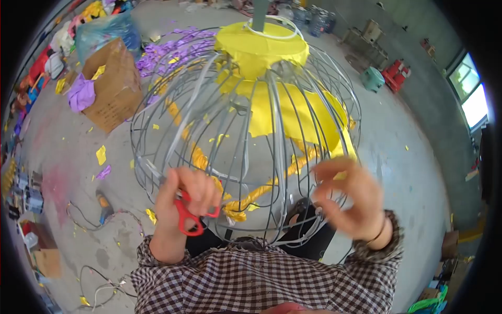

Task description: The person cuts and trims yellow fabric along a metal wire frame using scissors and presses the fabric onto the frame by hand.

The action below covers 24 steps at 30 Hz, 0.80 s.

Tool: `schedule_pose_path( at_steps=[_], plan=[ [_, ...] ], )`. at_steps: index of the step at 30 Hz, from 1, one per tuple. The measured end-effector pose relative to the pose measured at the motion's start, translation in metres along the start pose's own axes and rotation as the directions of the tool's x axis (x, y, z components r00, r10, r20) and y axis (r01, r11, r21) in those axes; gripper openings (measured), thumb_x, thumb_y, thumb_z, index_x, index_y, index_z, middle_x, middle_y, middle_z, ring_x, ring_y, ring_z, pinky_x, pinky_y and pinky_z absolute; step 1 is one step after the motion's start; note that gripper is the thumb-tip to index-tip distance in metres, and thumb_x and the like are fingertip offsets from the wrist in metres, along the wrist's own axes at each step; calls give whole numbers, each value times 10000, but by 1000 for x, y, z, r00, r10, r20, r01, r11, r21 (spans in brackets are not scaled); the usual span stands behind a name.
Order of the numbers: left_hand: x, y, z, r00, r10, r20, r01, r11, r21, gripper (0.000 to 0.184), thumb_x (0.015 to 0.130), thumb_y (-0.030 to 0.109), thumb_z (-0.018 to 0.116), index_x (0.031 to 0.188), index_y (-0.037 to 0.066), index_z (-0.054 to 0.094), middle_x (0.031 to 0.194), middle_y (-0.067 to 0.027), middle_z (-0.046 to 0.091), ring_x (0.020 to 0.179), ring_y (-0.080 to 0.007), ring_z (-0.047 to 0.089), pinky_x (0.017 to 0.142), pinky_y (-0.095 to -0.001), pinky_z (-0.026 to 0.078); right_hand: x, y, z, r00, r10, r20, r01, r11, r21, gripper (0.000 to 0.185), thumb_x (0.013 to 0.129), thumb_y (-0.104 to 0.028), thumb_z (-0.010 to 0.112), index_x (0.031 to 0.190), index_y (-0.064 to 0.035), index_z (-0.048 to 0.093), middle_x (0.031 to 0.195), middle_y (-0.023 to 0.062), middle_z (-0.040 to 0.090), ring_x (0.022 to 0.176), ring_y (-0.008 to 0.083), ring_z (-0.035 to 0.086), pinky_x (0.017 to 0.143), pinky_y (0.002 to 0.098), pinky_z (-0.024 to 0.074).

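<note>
My left hand (189,198) is closed around a pair of scissors with red handles (184,217), at the near left side of a large wire frame. My right hand (351,196), slightly blurred, is at the near right side of the frame with its fingers curved and apart; I see nothing held in it. The round wire frame (281,157) has many curved grey ribs. A yellow disc (261,44) tops it, and a yellow cloth (298,112) spreads under the upper ribs, its lower edge close to my right hand. The scissor blades are hidden.
A cardboard box (115,94) and purple cloth (157,55) lie at the far left. Yellow scraps (101,155) and a cable (104,225) are on the floor. A green stool (372,79) and red fire extinguishers (396,73) stand by the right wall.
</note>
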State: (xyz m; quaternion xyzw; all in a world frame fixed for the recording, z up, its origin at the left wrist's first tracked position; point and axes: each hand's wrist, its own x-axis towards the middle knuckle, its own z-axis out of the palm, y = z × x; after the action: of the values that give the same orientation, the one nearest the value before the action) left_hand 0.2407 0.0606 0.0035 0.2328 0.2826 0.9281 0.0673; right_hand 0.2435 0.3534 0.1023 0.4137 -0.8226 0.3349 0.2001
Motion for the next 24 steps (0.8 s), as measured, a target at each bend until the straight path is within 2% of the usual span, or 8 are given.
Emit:
schedule_pose_path(
  at_steps=[3, 7, 15, 17, 19, 20, 22, 24],
  plan=[
    [15, -16, 30, 999, 38, 37, -47, 954, 295, 570, 1102, 420, 275, 881, 29, 625, 817, -76, 548, 713, -167, 510, 741, -292, 428, 1, -13, 44, 975, -208, 77, 208, 978, 10, 229, 809, -107, 757, 972, 27, 666, 1118, 198, 641, 916, 316, 626, 799, 357, 528],
    [29, -29, 52, 996, 85, -21, -65, 884, 463, 604, 1103, 446, 263, 987, 20, 676, 1062, -73, 497, 939, -163, 474, 841, -306, 389, 8, -21, 75, 998, -56, 19, 57, 996, -70, 323, 787, -116, 780, 1045, 38, 662, 1155, 229, 619, 926, 313, 626, 809, 362, 528],
    [59, -24, 60, 996, 26, 90, -74, 805, 589, 720, 1082, 533, 170, 1020, 33, 684, 1078, -69, 451, 950, -182, 419, 891, -334, 343, 14, -16, 70, 997, 80, -2, -80, 997, 22, 346, 747, -76, 787, 1044, 45, 658, 1188, 205, 592, 933, 288, 632, 766, 339, 534],
    [77, -19, 63, 957, 22, 289, -239, 627, 741, 706, 1080, 538, 172, 1121, 25, 655, 1097, -74, 459, 956, -179, 416, 896, -341, 341, 25, -15, 61, 990, 137, -17, -136, 990, 35, 336, 723, -40, 787, 1023, 44, 661, 1172, 189, 592, 931, 274, 629, 753, 331, 535],
    [101, -24, 60, 870, 130, 475, -475, 474, 741, 603, 1084, 487, 248, 1215, 21, 606, 1106, -80, 475, 913, -168, 423, 862, -313, 361, 40, -2, 44, 993, 93, -68, -91, 995, 33, 301, 677, 27, 750, 959, 19, 647, 1099, 137, 589, 823, 194, 560, 693, 289, 501],
    [111, -16, 60, 873, 148, 466, -475, 482, 736, 603, 1084, 487, 248, 1215, 21, 606, 1106, -80, 475, 913, -168, 423, 862, -313, 361, 37, 5, 32, 986, 131, -104, -127, 991, 40, 283, 690, 15, 734, 956, 12, 638, 1104, 134, 588, 807, 182, 539, 692, 277, 482],
    [134, 10, 64, 934, 255, 249, -348, 496, 795, 440, 1044, 410, 449, 1083, 5, 619, 973, -126, 553, 899, -195, 481, 822, -309, 401, 42, 14, 7, 952, 254, -171, -234, 964, 129, 219, 741, -25, 684, 941, -9, 595, 1095, 117, 589, 783, 150, 496, 696, 242, 424],
    [164, 31, 37, 922, 262, 285, -341, 202, 918, 227, 908, 262, 642, 937, 37, 649, 901, -91, 567, 863, -186, 490, 772, -309, 403, 53, 12, -16, 860, 473, -189, -444, 878, 178, 170, 766, -34, 660, 913, -19, 575, 1053, 95, 590, 777, 136, 472, 688, 237, 397]
  ],
)
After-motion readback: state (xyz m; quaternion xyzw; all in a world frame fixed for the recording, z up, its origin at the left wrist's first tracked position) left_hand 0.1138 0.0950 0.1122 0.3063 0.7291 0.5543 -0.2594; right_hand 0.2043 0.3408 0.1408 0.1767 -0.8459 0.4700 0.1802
